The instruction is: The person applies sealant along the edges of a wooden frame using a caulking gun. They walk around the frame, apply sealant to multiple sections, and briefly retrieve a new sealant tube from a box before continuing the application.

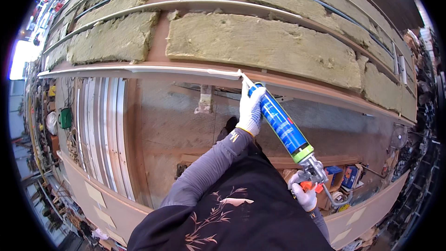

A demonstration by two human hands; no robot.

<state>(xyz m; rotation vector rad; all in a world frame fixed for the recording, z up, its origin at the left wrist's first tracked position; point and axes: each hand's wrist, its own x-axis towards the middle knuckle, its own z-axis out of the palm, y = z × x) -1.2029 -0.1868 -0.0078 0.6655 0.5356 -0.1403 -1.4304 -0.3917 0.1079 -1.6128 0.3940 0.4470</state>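
Observation:
A caulking gun (304, 154) with a blue cartridge (283, 122) slants from the lower right up to the wooden edge in front of me. My left hand (252, 110), in a white glove, is closed around its front end beside the pale nozzle (247, 80). The nozzle's tip touches or nearly touches the top of the long wooden rail (302, 87). From that tip a white bead of sealant (186, 70) runs leftward along the rail. My right hand (304, 196), also gloved, grips the handle by the orange trigger; part of the fingers is hidden behind the gun.
Beyond the rail lie yellowish insulation slabs (260, 46) between wooden battens (223, 4), with a thin grey pipe (320, 3) farther off. Long pale strips (104, 130) are stacked at the left. Boxes (349, 176) stand low at the right. Concrete floor (172, 130) shows below.

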